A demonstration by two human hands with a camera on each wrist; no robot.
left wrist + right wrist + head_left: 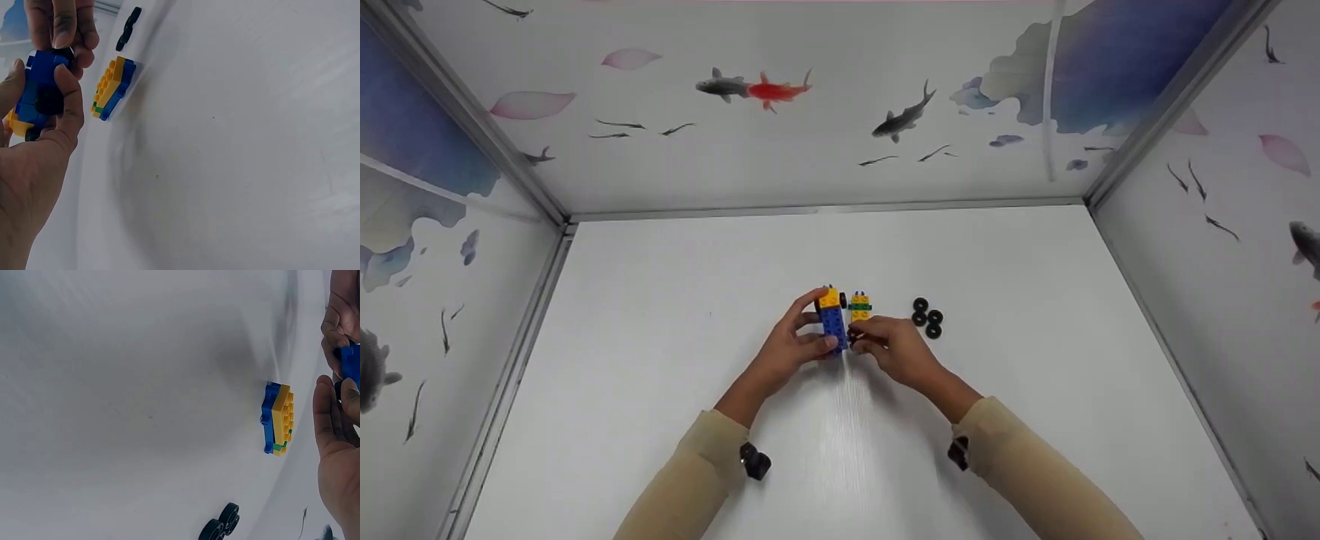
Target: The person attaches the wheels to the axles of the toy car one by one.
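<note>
My left hand (pixel 781 358) grips a toy brick car (pixel 832 321) with a blue body and a yellow end, raised off the table in the left wrist view. Black wheels sit on the car's sides, one of them a dark wheel (pixel 49 101) near the left fingers. My right hand (pixel 901 354) pinches a black wheel (pixel 66 54) against the blue end of the car. Its fingers hide much of that wheel. Just beyond lies a second brick piece (pixel 281 417), yellow and green on a blue base, which neither hand touches.
Several loose black wheels (pixel 927 318) lie grouped on the white table (pixel 660 300), to the right of the second brick piece. Printed walls (pixel 825 150) with fish enclose the table at the back and both sides.
</note>
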